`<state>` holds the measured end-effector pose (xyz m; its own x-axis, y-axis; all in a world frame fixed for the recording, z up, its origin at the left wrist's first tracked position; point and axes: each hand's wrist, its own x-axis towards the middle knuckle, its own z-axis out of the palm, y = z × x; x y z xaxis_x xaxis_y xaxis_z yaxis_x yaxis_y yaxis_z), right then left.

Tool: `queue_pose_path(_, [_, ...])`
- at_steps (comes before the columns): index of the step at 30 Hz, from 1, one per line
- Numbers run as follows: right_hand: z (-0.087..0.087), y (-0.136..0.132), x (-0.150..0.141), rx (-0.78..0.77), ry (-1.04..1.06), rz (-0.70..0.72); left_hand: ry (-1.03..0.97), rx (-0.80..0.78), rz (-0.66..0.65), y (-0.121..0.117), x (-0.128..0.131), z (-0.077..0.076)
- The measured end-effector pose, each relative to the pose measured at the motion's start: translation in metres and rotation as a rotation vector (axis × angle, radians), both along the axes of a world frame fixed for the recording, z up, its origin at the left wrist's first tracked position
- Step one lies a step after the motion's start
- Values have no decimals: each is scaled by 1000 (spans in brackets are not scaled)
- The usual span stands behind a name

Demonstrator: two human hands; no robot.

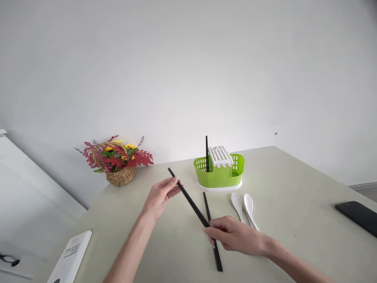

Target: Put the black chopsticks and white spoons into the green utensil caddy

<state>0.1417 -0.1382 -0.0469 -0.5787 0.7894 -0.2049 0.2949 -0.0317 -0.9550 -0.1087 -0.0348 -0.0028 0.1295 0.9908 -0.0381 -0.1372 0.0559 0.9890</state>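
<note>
A pair of black chopsticks slants above the table between my two hands. My left hand pinches it near the thin upper end. Around the lower, thicker end are the closed fingers of my right hand. More black chopsticks lie on the table beneath, partly covered by my right hand. Behind them stands a green utensil caddy with a white slotted top. Black chopsticks stand upright in its left compartment. White spoons lie just beyond my right hand, their handles partly hidden.
A wicker basket of artificial flowers sits at the back left, near the wall. A black phone lies at the right edge of the table. At the front left is a white box-like object with small print.
</note>
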Motion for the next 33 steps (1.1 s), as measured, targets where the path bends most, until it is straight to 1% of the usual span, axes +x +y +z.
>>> queue_pose_path(3, [-4, -13, 40, -12, 21, -21, -46, 173, 196, 20, 3, 44])
queue_pose_path(5, [-14, -22, 71, -56, 64, -103, -53, 320, 317, 36, 9, 69])
queue_pose_path(7, [-30, -31, 99, -72, 126, -234, -40, 460, 384, 55, 22, 85])
queue_pose_path(9, [-50, -36, 121, -82, 191, -415, -16, 561, 392, 75, 41, 89])
queue_pose_path(10, [-59, -38, 130, -95, 225, -505, -1, 588, 380, 85, 52, 87])
queue_pose_path(12, [-77, -40, 140, -121, 313, -649, 39, 598, 344, 106, 74, 77])
queue_pose_path(14, [-88, -40, 142, -118, 371, -727, 117, 577, 302, 123, 93, 62])
queue_pose_path(15, [-91, -39, 142, -104, 376, -739, 177, 569, 286, 130, 100, 55])
queue_pose_path(18, [-89, -38, 136, -56, 312, -708, 362, 568, 246, 144, 115, 38])
queue_pose_path(20, [-85, -38, 133, -42, 274, -666, 425, 570, 233, 148, 120, 31])
queue_pose_path(23, [-83, -37, 133, -62, 266, -659, 477, 571, 215, 152, 125, 24])
queue_pose_path(27, [-86, -34, 135, -76, 275, -680, 518, 571, 179, 160, 130, 14])
queue_pose_path(30, [-87, -34, 135, -68, 252, -673, 528, 569, 156, 166, 135, 6])
queue_pose_path(33, [-87, -34, 134, -42, 222, -685, 541, 574, 163, 167, 137, 0])
